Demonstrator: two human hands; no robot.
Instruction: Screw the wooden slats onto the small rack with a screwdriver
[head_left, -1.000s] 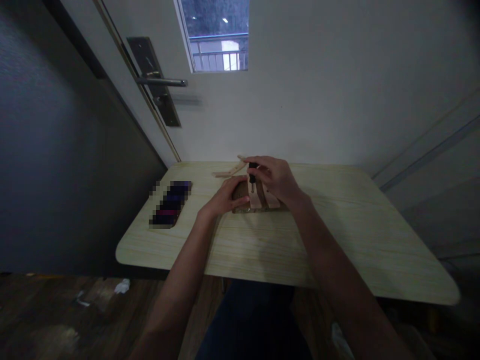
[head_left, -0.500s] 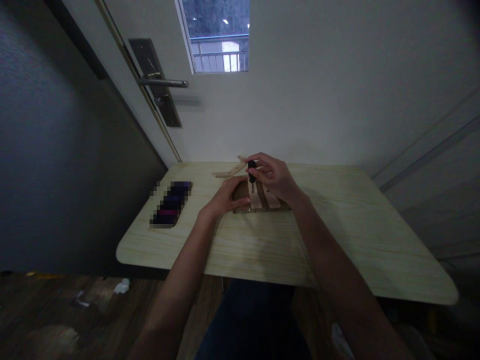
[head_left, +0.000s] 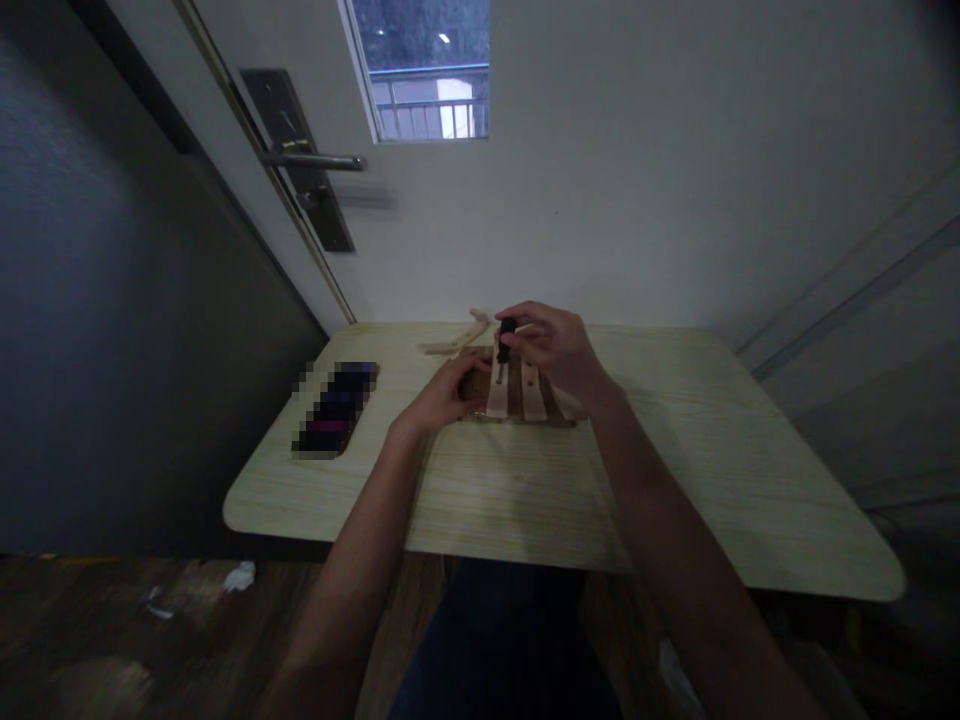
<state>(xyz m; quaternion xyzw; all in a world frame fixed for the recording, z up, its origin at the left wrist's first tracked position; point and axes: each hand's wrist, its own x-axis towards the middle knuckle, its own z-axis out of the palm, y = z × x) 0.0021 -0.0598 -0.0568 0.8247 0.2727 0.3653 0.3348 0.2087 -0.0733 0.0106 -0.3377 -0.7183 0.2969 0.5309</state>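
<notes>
A small brown wooden board with two pale wooden slats across it lies at the middle back of the light wood table. My right hand pinches a short black-handled screwdriver, held upright with its tip on the left slat. My left hand is closed on the board's left end, steadying it.
Loose pale wooden sticks lie behind the board near the wall. A dark pixelated flat object rests at the table's left. A door with a metal lever handle stands at the back left, a small window above.
The view has shifted slightly. My right hand has lifted a little off the slats and still holds the screwdriver upright on the left slat. My left hand stays on the board.
</notes>
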